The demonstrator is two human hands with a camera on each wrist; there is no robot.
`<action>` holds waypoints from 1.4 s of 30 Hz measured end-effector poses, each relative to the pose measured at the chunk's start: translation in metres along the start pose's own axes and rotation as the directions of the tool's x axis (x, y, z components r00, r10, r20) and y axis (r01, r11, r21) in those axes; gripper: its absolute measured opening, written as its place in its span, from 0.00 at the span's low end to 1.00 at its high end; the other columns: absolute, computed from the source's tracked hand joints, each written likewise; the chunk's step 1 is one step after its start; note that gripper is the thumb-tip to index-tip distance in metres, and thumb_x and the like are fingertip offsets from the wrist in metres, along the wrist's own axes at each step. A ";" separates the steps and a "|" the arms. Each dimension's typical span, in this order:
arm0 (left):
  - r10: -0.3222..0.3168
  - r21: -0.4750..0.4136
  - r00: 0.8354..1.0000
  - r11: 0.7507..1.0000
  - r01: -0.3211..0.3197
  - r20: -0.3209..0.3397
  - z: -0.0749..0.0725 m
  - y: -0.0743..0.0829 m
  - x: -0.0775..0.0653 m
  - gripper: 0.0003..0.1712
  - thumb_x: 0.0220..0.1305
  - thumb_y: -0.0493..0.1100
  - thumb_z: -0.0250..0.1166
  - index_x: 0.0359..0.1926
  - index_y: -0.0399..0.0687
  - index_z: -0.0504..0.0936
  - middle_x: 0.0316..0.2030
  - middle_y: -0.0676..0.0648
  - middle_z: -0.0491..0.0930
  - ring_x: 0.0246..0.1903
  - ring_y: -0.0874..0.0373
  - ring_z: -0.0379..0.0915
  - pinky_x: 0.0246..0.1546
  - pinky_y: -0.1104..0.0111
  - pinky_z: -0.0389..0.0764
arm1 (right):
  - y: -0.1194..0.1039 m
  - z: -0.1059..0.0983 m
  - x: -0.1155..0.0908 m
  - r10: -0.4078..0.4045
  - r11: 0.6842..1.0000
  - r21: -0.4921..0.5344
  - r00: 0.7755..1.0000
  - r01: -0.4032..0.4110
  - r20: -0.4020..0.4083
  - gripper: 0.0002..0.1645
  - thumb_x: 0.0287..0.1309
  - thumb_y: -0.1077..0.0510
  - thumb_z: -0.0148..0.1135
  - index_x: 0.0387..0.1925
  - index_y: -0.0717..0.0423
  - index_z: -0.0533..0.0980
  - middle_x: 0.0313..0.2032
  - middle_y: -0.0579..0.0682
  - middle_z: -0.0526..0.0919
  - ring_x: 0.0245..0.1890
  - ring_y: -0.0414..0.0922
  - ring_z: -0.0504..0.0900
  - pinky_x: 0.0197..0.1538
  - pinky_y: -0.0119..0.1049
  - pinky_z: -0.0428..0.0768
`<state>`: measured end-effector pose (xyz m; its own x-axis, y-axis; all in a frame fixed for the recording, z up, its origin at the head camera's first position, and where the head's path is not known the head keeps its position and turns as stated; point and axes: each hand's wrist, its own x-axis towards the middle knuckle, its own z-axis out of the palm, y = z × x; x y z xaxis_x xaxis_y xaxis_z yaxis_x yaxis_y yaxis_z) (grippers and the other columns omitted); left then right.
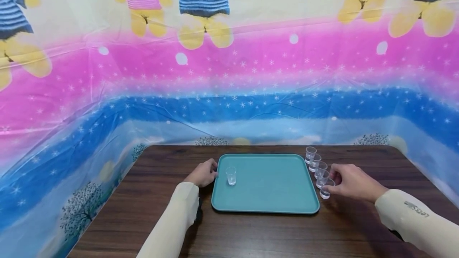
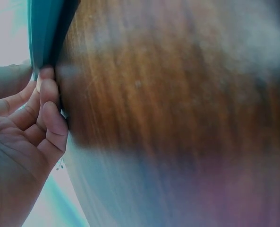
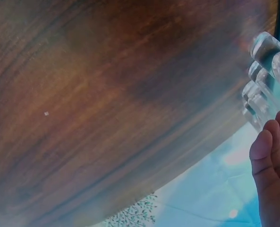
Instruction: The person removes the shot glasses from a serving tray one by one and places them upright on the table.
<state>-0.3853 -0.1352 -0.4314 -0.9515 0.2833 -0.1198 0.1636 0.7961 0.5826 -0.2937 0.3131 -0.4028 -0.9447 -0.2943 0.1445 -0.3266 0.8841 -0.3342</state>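
A green rectangular tray (image 1: pixel 265 182) lies on the table. My left hand (image 1: pixel 204 173) grips its left rim; the left wrist view shows the thumb and curled fingers (image 2: pixel 47 94) at the tray's edge. One clear shot glass (image 1: pixel 231 176) stands upright on the tray's left part. Just right of the tray, several more shot glasses form a slanting row, the farthest glass (image 1: pixel 310 155) near the back corner. My right hand (image 1: pixel 353 182) pinches the nearest shot glass (image 1: pixel 325 191) between thumb and forefinger. In the right wrist view, part of that row (image 3: pixel 260 94) shows beyond the fingertips.
The dark wooden table (image 1: pixel 251 234) has rounded back corners. A patterned cloth (image 1: pixel 229 71) in pink and blue hangs behind and along both sides of it.
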 end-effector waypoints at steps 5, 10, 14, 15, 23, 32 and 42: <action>0.004 -0.006 1.000 1.000 -0.004 0.001 -0.001 -0.005 0.000 0.14 0.69 0.37 0.56 0.54 0.40 0.70 0.40 0.44 0.75 0.39 0.53 0.74 0.36 0.61 0.76 | -0.007 -0.003 0.005 -0.017 0.999 -0.043 0.998 0.015 -0.064 0.26 0.44 0.36 0.71 0.30 0.51 0.73 0.24 0.43 0.71 0.21 0.40 0.67 0.26 0.37 0.67; 0.001 -0.014 1.000 1.000 -0.001 0.006 -0.001 -0.007 -0.001 0.14 0.69 0.37 0.56 0.54 0.40 0.70 0.40 0.44 0.75 0.38 0.54 0.73 0.36 0.61 0.76 | -0.016 -0.001 0.014 -0.078 0.996 -0.057 0.992 0.073 -0.096 0.24 0.46 0.38 0.71 0.32 0.50 0.73 0.28 0.45 0.72 0.24 0.40 0.67 0.27 0.37 0.67; 0.002 -0.014 1.000 1.000 -0.002 0.005 -0.001 -0.009 -0.001 0.15 0.70 0.38 0.56 0.55 0.40 0.70 0.40 0.44 0.75 0.38 0.54 0.73 0.35 0.62 0.76 | -0.023 0.005 0.020 -0.111 0.993 -0.044 0.989 0.107 -0.096 0.19 0.48 0.46 0.72 0.34 0.51 0.74 0.31 0.46 0.73 0.28 0.41 0.70 0.30 0.38 0.71; 0.002 -0.013 1.000 1.000 -0.002 0.004 -0.002 -0.009 -0.001 0.15 0.70 0.38 0.56 0.55 0.40 0.70 0.40 0.44 0.75 0.38 0.54 0.74 0.35 0.62 0.76 | -0.025 0.006 0.022 -0.119 0.992 -0.041 0.988 0.115 -0.098 0.18 0.48 0.47 0.72 0.35 0.51 0.75 0.32 0.46 0.73 0.30 0.42 0.71 0.31 0.39 0.72; 0.015 -0.005 1.000 1.000 -0.015 -0.003 -0.003 -0.009 -0.003 0.14 0.69 0.37 0.56 0.54 0.40 0.70 0.39 0.44 0.75 0.37 0.54 0.73 0.35 0.61 0.75 | -0.048 0.023 0.040 -0.252 0.968 -0.015 0.962 0.252 -0.109 0.17 0.51 0.54 0.70 0.43 0.50 0.76 0.41 0.46 0.74 0.41 0.44 0.75 0.42 0.45 0.77; 0.016 0.004 1.000 1.000 -0.016 -0.007 -0.007 -0.009 -0.005 0.15 0.70 0.38 0.56 0.55 0.39 0.70 0.38 0.44 0.74 0.33 0.55 0.72 0.32 0.62 0.74 | -0.091 0.043 0.072 -0.330 0.943 0.030 0.941 0.333 -0.070 0.19 0.53 0.53 0.70 0.46 0.49 0.75 0.42 0.42 0.73 0.42 0.41 0.74 0.45 0.42 0.75; 0.026 -0.009 1.000 1.000 -0.026 0.007 -0.001 -0.006 -0.001 0.14 0.70 0.38 0.55 0.54 0.41 0.69 0.37 0.45 0.73 0.32 0.56 0.72 0.31 0.62 0.73 | -0.125 0.057 0.092 -0.358 0.931 0.062 0.932 0.361 -0.055 0.19 0.53 0.53 0.69 0.47 0.49 0.75 0.43 0.45 0.75 0.43 0.42 0.74 0.46 0.42 0.75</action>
<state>-0.3853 -0.1410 -0.4339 -0.9451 0.3074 -0.1107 0.1855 0.7837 0.5929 -0.3414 0.1551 -0.4012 -0.7623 -0.5704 0.3059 -0.6464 0.6942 -0.3166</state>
